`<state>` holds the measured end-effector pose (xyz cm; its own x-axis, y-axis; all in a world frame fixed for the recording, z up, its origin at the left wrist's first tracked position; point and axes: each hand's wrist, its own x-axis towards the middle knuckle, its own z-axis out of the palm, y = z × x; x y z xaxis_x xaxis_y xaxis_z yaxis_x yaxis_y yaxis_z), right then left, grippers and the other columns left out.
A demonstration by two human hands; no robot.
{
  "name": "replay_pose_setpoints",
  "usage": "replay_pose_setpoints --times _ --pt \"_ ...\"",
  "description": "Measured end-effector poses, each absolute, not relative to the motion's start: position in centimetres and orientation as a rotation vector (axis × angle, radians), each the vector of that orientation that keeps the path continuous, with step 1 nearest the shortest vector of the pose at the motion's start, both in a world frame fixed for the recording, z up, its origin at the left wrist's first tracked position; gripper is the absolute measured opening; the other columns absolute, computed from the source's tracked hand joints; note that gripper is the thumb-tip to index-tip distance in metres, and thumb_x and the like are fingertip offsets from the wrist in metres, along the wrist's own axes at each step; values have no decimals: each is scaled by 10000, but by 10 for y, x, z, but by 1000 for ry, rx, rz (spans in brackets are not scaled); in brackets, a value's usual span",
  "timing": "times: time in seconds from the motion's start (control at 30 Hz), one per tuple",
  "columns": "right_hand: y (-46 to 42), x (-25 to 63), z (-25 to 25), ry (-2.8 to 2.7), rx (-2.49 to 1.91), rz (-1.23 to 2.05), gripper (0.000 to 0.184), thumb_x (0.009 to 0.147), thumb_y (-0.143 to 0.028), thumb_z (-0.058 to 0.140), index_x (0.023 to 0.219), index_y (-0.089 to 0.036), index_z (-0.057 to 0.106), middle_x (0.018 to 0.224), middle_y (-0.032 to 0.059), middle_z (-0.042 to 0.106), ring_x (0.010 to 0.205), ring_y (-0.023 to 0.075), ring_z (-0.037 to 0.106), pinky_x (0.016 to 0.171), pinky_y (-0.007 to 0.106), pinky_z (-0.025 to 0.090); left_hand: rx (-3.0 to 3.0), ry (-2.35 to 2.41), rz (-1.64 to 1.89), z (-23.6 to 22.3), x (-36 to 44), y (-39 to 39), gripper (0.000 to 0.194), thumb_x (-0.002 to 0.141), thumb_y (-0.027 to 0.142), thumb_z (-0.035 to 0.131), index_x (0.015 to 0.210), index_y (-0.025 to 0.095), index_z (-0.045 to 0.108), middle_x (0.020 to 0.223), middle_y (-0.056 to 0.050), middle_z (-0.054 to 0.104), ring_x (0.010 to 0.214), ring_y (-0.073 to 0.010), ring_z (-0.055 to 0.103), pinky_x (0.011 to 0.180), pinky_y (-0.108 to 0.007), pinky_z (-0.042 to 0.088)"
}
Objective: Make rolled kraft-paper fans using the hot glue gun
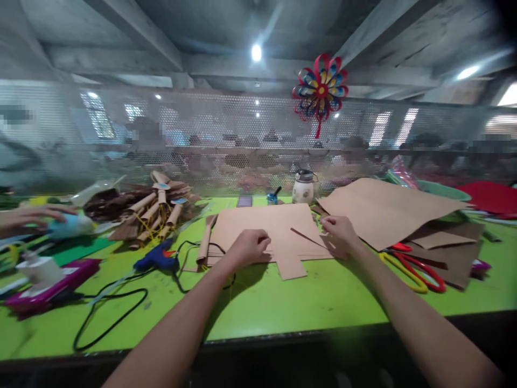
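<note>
Fingers of the left hand (251, 246) are curled in narrowly over the front left part of the brown paper sheet (258, 223); whether they grip anything cannot be told. Fingers of the right hand (341, 233) are bent close together at the sheet's right edge, with the thumb near the fingertips; their grip is also unclear. The dark brown paper strip (306, 236) slants across the sheet between the hands, its nearer end just beside the right fingers. The small rectangular paper piece (291, 265) juts past the sheet's near edge, between the two hands and closer to the left one.

Left of the sheet are a rolled paper tube (205, 242), then a blue glue gun (158, 257) and, behind the gun, a pile of paper rolls with yellow string (159, 213). Behind the sheet are a small blue jar (272, 199) and a lidded white jug (304, 189). Right of it lie a large brown sheet (383, 210) and scissors with red handles (422, 274) beside a yellow-handled pair (399, 274). Far left, another person's hand (40, 216) is at a light-blue object (68, 226).
</note>
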<state>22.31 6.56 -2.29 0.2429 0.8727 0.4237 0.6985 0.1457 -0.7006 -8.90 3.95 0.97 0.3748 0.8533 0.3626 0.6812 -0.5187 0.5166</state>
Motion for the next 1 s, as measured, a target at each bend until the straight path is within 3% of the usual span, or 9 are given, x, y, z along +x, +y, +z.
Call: replay_pose_setpoints --times 0.23,0.4,0.53,0.7,1.0 --pt "68 216 -30 -1543 -1593 258 247 761 -331 549 658 -170 705 693 69 711 685 225 639 582 290 449 2179 1952 974 52 -157 63 360 848 390 400 858 171 686 808 -82 731 781 -210 656 718 -275 458" --pt "66 213 -26 -1537 -1570 299 238 769 -324 553 658 -170 697 683 72 707 673 218 642 583 285 456 2004 2358 679 45 -205 74 397 745 489 512 816 137 680 911 -216 712 895 -362 653 731 -388 469" --pt "61 208 -23 -1528 -1557 309 243 765 -327 552 647 -168 694 672 68 701 660 214 637 567 281 454 1965 2439 486 20 -211 75 358 673 394 592 893 125 677 964 -238 705 905 -373 661 714 -383 483" --pt "54 201 -18 -1540 -1557 297 282 773 -331 521 628 -154 686 647 58 689 636 202 618 559 279 438 1970 2475 438 11 -208 79 403 680 301 564 1019 102 653 1010 -243 694 962 -360 655 739 -373 487" --pt "51 198 -11 -1560 -1554 266 283 754 -337 523 606 -154 680 617 55 671 614 197 599 578 288 438 1917 2516 446 21 -209 75 363 719 288 523 980 83 671 1011 -244 694 941 -378 658 721 -394 492"
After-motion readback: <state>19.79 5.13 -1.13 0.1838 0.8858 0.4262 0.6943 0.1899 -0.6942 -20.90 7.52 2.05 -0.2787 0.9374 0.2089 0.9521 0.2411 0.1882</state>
